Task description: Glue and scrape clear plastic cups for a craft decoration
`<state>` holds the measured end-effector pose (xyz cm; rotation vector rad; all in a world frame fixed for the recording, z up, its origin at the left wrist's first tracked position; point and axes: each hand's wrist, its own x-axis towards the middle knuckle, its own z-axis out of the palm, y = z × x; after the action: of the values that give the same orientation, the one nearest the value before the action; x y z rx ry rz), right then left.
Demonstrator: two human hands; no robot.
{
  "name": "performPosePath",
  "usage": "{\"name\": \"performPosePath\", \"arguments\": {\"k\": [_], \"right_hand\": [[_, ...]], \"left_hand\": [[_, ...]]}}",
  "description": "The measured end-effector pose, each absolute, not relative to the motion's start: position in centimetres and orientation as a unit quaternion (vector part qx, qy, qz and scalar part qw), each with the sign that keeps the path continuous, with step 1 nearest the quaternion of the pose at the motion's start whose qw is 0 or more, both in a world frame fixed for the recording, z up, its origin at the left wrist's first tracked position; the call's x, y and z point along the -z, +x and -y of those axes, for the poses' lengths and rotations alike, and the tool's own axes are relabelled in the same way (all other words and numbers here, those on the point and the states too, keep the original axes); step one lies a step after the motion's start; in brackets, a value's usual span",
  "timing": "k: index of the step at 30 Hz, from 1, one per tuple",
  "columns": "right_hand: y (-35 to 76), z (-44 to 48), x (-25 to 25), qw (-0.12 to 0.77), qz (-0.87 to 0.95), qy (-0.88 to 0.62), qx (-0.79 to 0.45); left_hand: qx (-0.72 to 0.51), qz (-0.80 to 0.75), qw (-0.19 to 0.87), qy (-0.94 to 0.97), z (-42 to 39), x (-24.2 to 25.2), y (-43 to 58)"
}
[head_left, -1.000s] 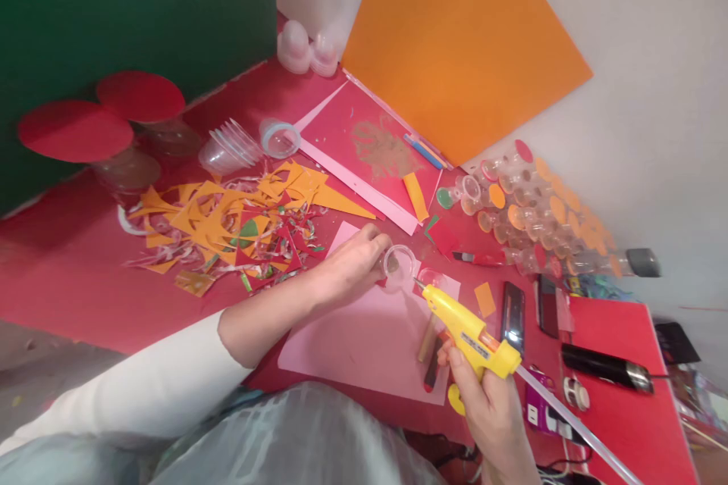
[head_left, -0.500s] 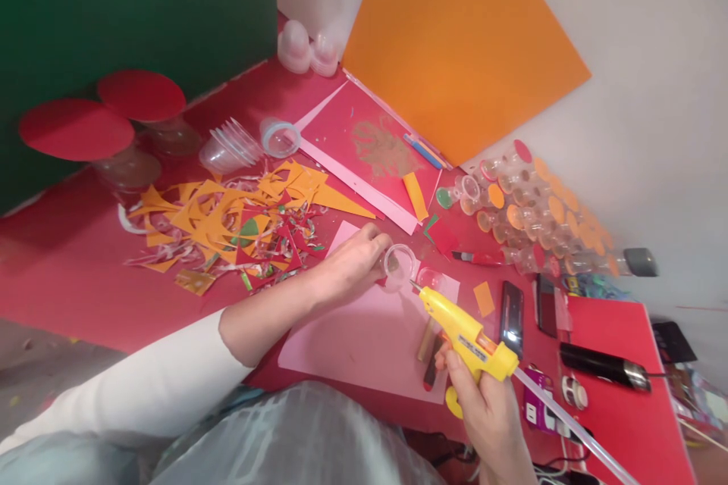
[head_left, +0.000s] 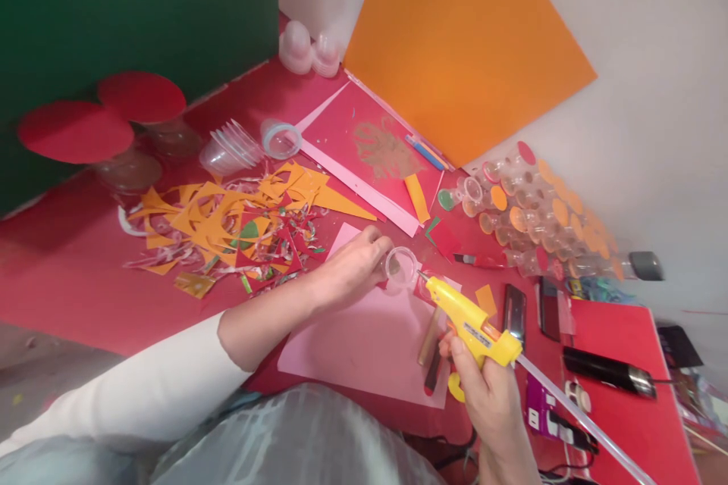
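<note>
My left hand (head_left: pixel 364 258) is closed on a small clear plastic cup (head_left: pixel 401 267), its round rim facing my right side. In my right hand (head_left: pixel 483 386) is a yellow glue gun (head_left: pixel 469 318), gripped by the handle. A long clear glue stick (head_left: pixel 580 413) sticks out of its back end. The metal nozzle points at the rim of the cup, very near it; whether they touch I cannot tell. Beneath both hands lies a pink paper sheet (head_left: pixel 353 341) on the red table.
Orange and red paper scraps (head_left: pixel 210 220) are heaped on the left. Joined clear cups (head_left: pixel 528 220) with coloured discs stand at the right, near a phone (head_left: pixel 515 311). Stacked cups (head_left: pixel 230 148) lie farther back. A large orange sheet (head_left: pixel 460 53) leans on the wall.
The glue gun's nozzle has shifted slightly up and right along the cup's rim. My left hand keeps hold of the cup in nearly the same spot.
</note>
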<state>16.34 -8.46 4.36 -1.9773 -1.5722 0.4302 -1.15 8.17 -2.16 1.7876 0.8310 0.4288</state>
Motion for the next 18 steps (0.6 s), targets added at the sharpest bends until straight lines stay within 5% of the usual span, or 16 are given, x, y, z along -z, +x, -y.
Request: {"name": "performPosePath", "arguments": {"k": [18], "right_hand": [[16.3,6.6,-4.2,0.281,0.549,-0.760,-0.208]], "left_hand": [[-0.169,-0.340,0.542,0.750,-8.4,1.8,-1.5]]}}
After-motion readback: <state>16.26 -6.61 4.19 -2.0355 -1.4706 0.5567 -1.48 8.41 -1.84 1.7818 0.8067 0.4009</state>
